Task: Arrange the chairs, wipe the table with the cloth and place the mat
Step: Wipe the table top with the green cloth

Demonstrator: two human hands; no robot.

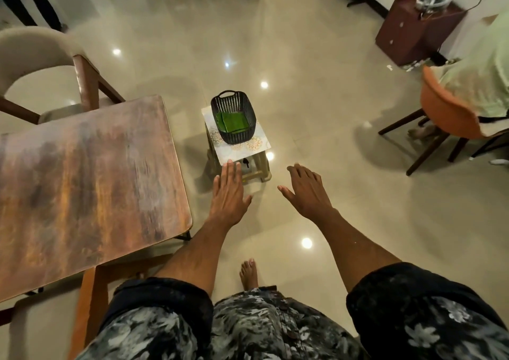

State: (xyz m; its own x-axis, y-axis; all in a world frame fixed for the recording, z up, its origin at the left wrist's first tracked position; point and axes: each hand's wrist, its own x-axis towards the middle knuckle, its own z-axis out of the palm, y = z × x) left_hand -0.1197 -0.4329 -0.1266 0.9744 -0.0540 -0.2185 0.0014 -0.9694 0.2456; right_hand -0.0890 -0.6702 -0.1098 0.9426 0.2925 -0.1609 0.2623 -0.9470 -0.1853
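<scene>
A wooden table (pixel 82 183) fills the left. A beige chair (pixel 35 56) with brown legs stands behind its far end. Ahead, a small stool (pixel 256 164) bears a patterned mat (pixel 239 150), and on that mat sits a black basket (pixel 249 106) holding a folded green cloth (pixel 231 122). My left hand (pixel 230 191) stretches out flat, its fingertips near the mat's front edge. My right hand (pixel 307 190) hovers to the right of the stool, fingers relaxed, holding nothing.
An orange chair (pixel 446 117) stands at the right with a person in a light green top sitting on it. A dark cabinet (pixel 410 29) is at the back right. Someone's dark legs (pixel 30 1) show at the top left. Glossy tiled floor (pixel 316 128) lies around.
</scene>
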